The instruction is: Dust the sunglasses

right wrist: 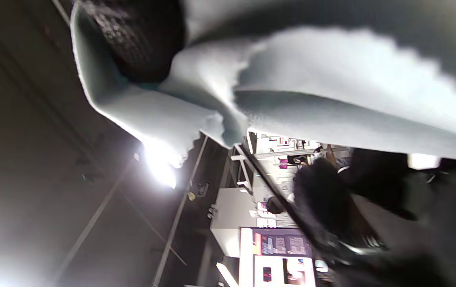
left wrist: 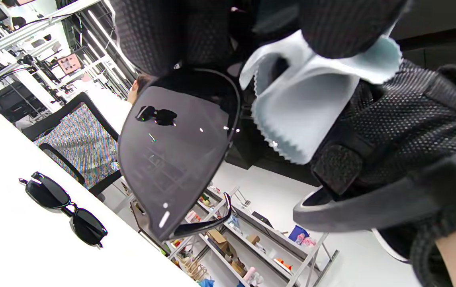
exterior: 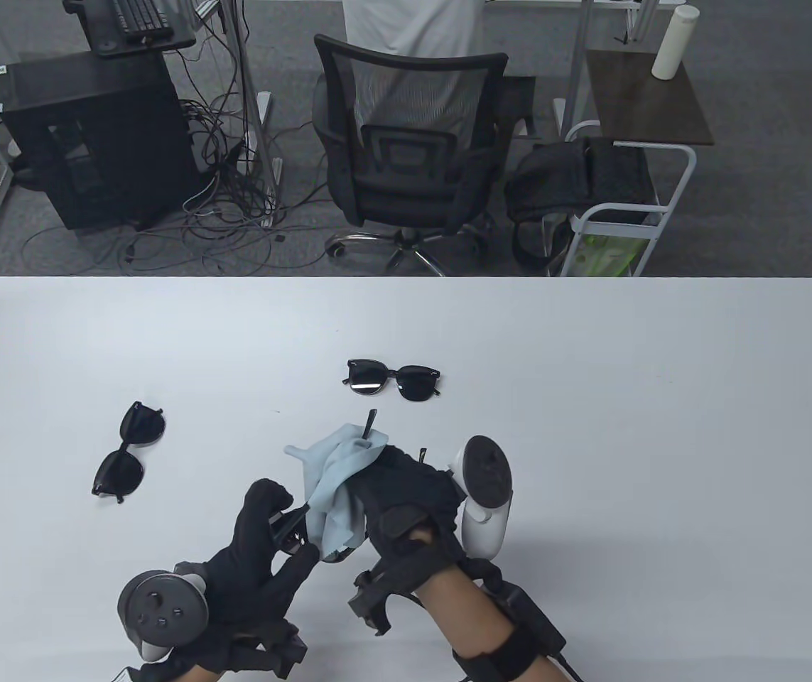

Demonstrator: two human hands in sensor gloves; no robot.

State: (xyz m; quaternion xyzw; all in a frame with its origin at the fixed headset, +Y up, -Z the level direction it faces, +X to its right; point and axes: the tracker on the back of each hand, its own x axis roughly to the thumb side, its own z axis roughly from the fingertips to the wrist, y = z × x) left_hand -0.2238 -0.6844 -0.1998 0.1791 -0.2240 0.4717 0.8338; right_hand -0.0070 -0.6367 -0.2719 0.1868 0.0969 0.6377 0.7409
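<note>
My left hand (exterior: 283,529) grips a pair of black sunglasses (exterior: 290,524) by one end, above the table near its front edge. In the left wrist view one dark lens (left wrist: 176,151) shows large below my left fingers (left wrist: 152,36). My right hand (exterior: 384,483) holds a light blue cloth (exterior: 334,483) wrapped over the other part of the sunglasses. The cloth (left wrist: 307,103) hides that lens. One temple arm (exterior: 369,425) sticks out past the cloth. In the right wrist view the cloth (right wrist: 311,79) fills the top, with a temple arm (right wrist: 275,187) below it.
Two more black sunglasses lie folded on the white table (exterior: 661,426): one pair (exterior: 391,380) at the middle, beyond my hands, and one pair (exterior: 128,455) to the left, also in the left wrist view (left wrist: 66,209). An office chair (exterior: 413,149) stands beyond the far edge.
</note>
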